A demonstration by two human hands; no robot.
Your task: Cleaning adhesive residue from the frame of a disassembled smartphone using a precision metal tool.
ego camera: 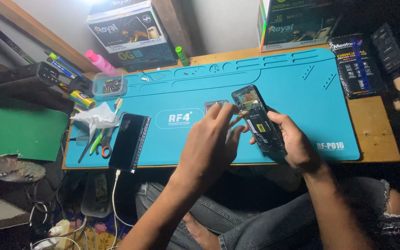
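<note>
While my left hand [211,139] covers most of the thin tool [238,118] pinched in its fingertips (only an orange tip shows), my right hand [295,141] cradles the opened phone [258,119] from beneath, right of frame centre, above the blue mat [292,88].

Left hand [211,148] hides the lower edge of the opened phone [259,119]; small parts in the clear tray [109,85] too tiny to tell.

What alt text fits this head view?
The right hand holds an opened phone over a blue mat while the left hand touches its inside. A second phone lies left.
</note>
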